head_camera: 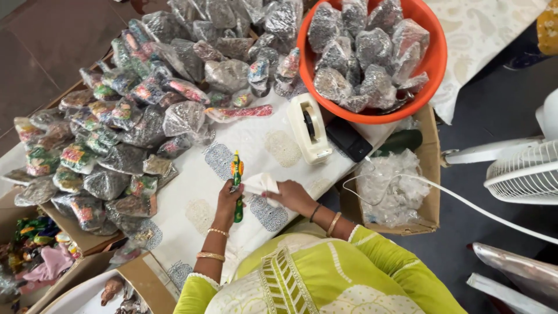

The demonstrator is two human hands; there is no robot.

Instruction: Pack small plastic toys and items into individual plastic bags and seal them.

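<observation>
My left hand [226, 200] grips a long green painted toy [236, 186] with a yellow and orange head, held upright over the white patterned cloth [192, 192]. My right hand [292, 195] pinches a small clear plastic bag [260, 184] right beside the toy. Both wrists wear gold bangles. A white tape dispenser [308, 128] lies just beyond my hands, with a black flat object [349, 139] next to it.
A big heap of filled clear packets [133, 110] covers the left and far side. An orange tub [433, 58] holds more packets. A cardboard box of empty clear bags [392, 186] stands at right, a white fan [523, 171] further right, open boxes at lower left.
</observation>
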